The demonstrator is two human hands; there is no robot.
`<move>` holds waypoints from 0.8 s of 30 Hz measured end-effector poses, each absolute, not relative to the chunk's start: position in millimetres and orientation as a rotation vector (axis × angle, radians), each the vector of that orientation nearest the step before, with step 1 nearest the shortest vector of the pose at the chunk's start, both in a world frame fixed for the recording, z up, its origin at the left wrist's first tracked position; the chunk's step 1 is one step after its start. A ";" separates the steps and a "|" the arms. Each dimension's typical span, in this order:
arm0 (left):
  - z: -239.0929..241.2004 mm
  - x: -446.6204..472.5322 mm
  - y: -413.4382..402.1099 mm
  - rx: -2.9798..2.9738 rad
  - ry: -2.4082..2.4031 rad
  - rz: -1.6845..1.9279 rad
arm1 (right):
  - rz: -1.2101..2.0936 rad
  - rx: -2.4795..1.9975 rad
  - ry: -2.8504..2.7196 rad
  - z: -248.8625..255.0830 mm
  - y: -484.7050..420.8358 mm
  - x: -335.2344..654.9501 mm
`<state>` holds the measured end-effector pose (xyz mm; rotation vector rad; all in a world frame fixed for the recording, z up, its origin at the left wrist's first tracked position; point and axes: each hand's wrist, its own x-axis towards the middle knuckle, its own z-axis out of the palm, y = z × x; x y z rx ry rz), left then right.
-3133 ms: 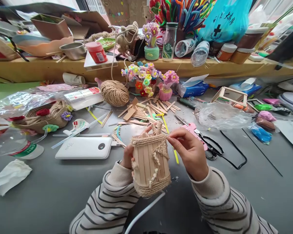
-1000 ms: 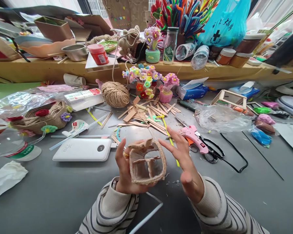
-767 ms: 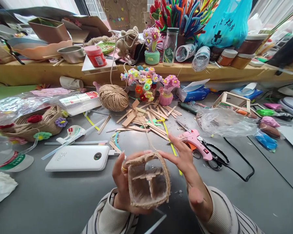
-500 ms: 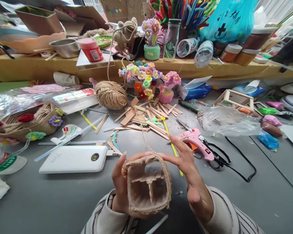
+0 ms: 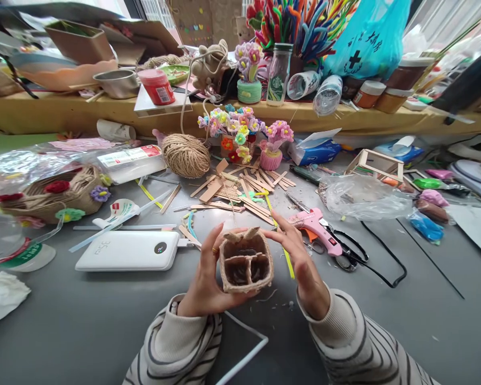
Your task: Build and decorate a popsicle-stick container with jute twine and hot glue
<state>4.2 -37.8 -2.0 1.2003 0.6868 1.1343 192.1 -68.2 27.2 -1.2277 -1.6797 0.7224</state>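
My left hand point(image 5: 202, 280) is wrapped round the left side and underside of a small box covered in jute twine point(image 5: 226, 275). The open top of the box faces me and shows thin dividers point(image 5: 249, 270) splitting the inside into compartments. A loose strand of twine rises from its far rim towards the sticks. My right hand point(image 5: 307, 272) is open on the right, fingers stretched out and thumb apart. Its index fingertip reaches the far right edge of the box; whether it presses on the twine I cannot tell.
Beyond the hands lie a heap of wooden craft sticks point(image 5: 220, 190) and a ball of twine point(image 5: 186, 155). A pink glue gun point(image 5: 316, 227) and black-handled scissors point(image 5: 350, 251) are on the right, a white power bank point(image 5: 124, 251) on the left. A bent white glue stick point(image 5: 246, 355) lies between my forearms.
The box has moved away from me and tilted, so its compartments show more clearly. Both hands have moved forward with it, and more of the bent white stick shows.
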 end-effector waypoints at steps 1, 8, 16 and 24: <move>-1.4 4.0 -36.3 1.336 0.678 1.151 | 0.725 -1.232 -1.678 26.7 -67.6 192.1; 5.0 8.7 -31.6 1.689 0.662 1.131 | 0.664 -1.241 -1.598 23.8 -62.7 190.9; 6.2 2.4 -34.3 1.786 0.835 1.166 | 0.597 -1.227 -1.598 20.5 -57.9 190.3; -1.3 -0.6 -33.1 1.699 0.793 1.254 | 0.652 -1.123 -1.533 11.3 -48.0 191.6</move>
